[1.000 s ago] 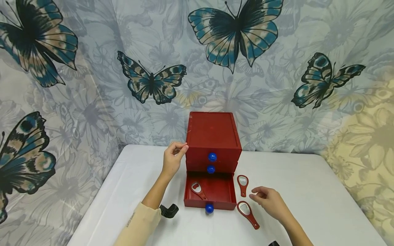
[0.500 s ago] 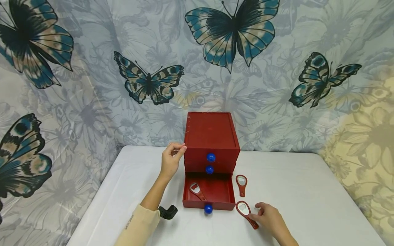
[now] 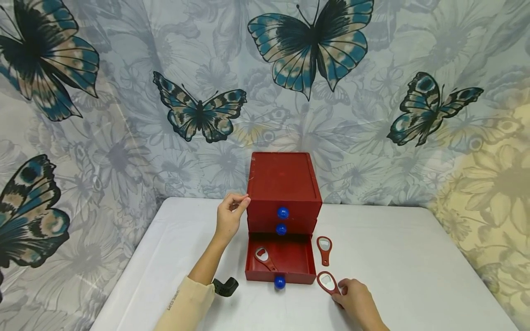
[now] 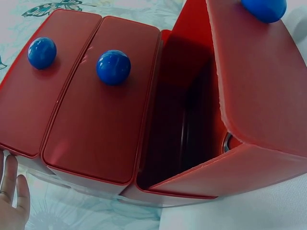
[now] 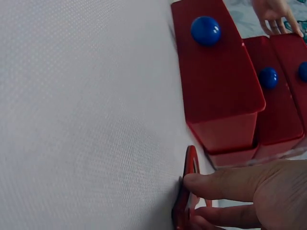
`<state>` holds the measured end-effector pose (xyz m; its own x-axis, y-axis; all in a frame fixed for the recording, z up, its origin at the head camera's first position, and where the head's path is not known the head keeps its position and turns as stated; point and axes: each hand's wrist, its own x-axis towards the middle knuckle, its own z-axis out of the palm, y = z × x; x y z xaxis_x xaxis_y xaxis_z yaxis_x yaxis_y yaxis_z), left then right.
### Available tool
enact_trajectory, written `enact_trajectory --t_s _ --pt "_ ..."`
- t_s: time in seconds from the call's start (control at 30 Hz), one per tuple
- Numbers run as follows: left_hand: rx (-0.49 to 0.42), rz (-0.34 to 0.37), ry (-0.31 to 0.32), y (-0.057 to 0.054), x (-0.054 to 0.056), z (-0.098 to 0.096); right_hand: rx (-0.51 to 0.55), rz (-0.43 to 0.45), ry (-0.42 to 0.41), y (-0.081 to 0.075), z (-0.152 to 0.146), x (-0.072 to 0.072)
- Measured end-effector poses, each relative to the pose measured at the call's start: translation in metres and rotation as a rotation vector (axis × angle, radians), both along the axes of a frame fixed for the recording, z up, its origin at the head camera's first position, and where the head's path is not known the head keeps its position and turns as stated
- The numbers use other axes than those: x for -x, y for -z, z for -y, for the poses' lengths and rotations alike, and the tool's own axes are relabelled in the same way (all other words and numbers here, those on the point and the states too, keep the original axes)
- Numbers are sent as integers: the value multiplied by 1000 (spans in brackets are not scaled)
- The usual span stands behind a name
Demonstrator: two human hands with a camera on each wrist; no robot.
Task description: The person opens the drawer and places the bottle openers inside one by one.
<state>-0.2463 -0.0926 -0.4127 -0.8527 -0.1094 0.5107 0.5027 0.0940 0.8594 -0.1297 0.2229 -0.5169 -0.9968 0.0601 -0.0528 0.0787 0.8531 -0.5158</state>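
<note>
A red chest of three drawers (image 3: 285,177) with blue round knobs stands at the table's back. Its bottom drawer (image 3: 294,258) is pulled out, and one red bottle opener (image 3: 269,263) with a metal insert lies inside. My left hand (image 3: 228,223) touches the chest's upper left front corner with its fingertips; the left wrist view shows those fingers (image 4: 9,184) fairly straight. With thumb and fingers my right hand (image 3: 357,301) pinches the handle of a second bottle opener (image 3: 328,281), right of the drawer. In the right wrist view this opener (image 5: 191,163) appears edge-on, its handle partly hidden.
Another red bottle opener (image 3: 325,250) lies right of the drawer, behind the held one. The white table (image 3: 397,257) extends to both sides. Butterfly-printed cloth (image 3: 356,174) hangs behind it. A black wrist device (image 3: 225,287) juts out at the left sleeve.
My right hand has moved down and left from beside the rear bottle opener to the nearer one and now grips its handle. The left hand stays at the chest's corner.
</note>
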Motion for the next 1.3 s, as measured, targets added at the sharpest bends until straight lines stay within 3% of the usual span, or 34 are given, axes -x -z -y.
enact_trajectory --t_s 0.57,1.3 --pt "-2 23 -4 1 0 0 -75 -26 -22 2 6 -1" --pt "-14 30 -10 3 2 0 -40 -29 -17 2 5 1"
